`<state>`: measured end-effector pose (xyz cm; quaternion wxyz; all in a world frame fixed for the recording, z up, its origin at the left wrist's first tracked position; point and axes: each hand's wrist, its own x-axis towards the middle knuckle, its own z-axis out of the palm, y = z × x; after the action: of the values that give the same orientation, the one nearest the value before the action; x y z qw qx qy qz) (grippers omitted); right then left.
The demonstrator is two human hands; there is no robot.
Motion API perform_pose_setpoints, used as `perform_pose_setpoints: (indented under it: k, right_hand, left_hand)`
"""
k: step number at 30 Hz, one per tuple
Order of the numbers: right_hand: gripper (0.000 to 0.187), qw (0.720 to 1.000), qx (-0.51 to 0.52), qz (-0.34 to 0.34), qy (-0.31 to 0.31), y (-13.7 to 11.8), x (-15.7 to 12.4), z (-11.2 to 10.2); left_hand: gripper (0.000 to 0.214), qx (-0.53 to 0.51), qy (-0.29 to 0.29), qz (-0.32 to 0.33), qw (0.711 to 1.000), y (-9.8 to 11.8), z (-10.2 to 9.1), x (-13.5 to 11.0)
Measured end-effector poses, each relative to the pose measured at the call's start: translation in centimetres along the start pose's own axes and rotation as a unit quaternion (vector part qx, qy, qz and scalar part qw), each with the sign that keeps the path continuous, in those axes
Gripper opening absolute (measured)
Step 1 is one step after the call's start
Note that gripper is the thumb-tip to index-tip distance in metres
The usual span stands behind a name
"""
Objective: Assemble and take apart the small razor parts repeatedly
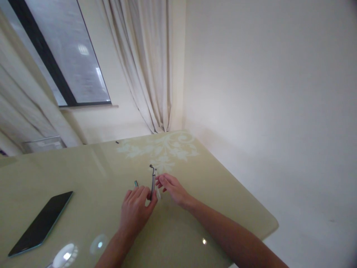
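Note:
My left hand [136,210] rests on the glossy pale green table [83,175], fingers closed round the lower end of a thin dark rod-like tool [153,180] with a bent tip that stands up from it. My right hand [170,188] is just right of the tool, its fingers pinched on a small white piece [157,191] beside the rod; I cannot make out what the piece is. A tiny teal object [136,183] lies on the table just beyond my left fingers.
A dark phone [41,222] lies flat at the table's left. A small dark speck [117,142] sits near the far edge. The table's rounded right corner [275,223] drops off to a white floor. Curtains and a window stand behind.

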<state>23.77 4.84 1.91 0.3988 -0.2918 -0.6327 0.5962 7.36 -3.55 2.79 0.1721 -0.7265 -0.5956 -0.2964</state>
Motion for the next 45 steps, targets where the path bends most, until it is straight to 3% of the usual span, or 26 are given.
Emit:
perform_pose_setpoints:
  k: [3, 6, 9, 11, 14, 19, 26, 28, 29, 33, 36, 38, 41, 45]
  right_hand:
    - [0.049, 0.989, 0.145, 0.031, -0.023, -0.6, -0.4, 0.5]
    - [0.043, 0.98, 0.189, 0.05, -0.041, -0.9, -0.7, 0.3]
    - [0.037, 0.975, 0.169, 0.076, -0.122, -1.2, -0.8, -0.2]
    - [0.036, 0.967, 0.164, 0.094, -0.171, -1.5, -1.0, -0.3]
    - [0.045, 0.96, 0.163, 0.107, -0.199, -1.9, -1.3, -0.2]
    - [0.057, 0.953, 0.171, 0.116, -0.22, -2.5, -1.6, -0.1]
    - [0.066, 0.965, 0.158, 0.089, -0.19, -1.9, -1.7, 0.5]
    - [0.074, 0.971, 0.148, 0.074, -0.174, -1.6, -1.5, 0.6]
    - [0.077, 0.974, 0.148, 0.065, -0.156, -1.5, -1.3, 0.6]
    - [0.077, 0.981, 0.193, 0.018, -0.018, -1.7, 0.2, -0.8]
    - [0.077, 0.979, 0.157, -0.036, 0.123, -2.2, 1.5, -3.7]
    - [0.077, 0.971, 0.093, -0.077, 0.205, -2.4, 2.2, -6.0]
    - [0.077, 0.95, 0.045, -0.103, 0.292, -2.2, 2.7, -9.0]
    - [0.077, 0.936, 0.043, -0.098, 0.334, -1.4, 3.0, -10.7]
  left_hand:
    - [0.034, -0.116, -0.013, 0.015, 0.993, 1.8, 0.1, -0.3]
    - [0.039, -0.254, -0.043, -0.091, 0.962, 1.8, 0.3, -0.2]
    - [0.034, -0.391, -0.043, -0.229, 0.89, 0.3, 0.2, 0.1]
    - [0.048, -0.473, -0.056, -0.276, 0.835, -0.8, 0.1, 0.1]
    - [0.051, -0.548, -0.074, -0.292, 0.78, -1.7, 0.3, -0.2]
    - [0.052, -0.6, -0.088, -0.304, 0.735, -1.5, 0.8, -0.9]
    - [0.057, -0.651, -0.028, -0.341, 0.678, -1.0, 1.3, -0.6]
    - [0.056, -0.633, -0.003, -0.341, 0.695, -1.1, 1.1, -0.5]
    - [0.054, -0.606, -0.004, -0.334, 0.722, -1.1, 1.0, -0.3]
    - [0.046, -0.399, -0.059, -0.249, 0.88, -0.4, 1.4, 0.9]
    - [0.039, -0.269, -0.108, -0.14, 0.947, 1.4, 2.7, 3.2]
    - [0.034, -0.196, -0.159, -0.095, 0.963, 2.9, 4.1, 5.4]
    - [0.029, -0.139, -0.2, -0.094, 0.965, 5.1, 6.7, 8.5]
    - [0.031, -0.125, -0.216, -0.121, 0.961, 6.8, 10.0, 11.1]
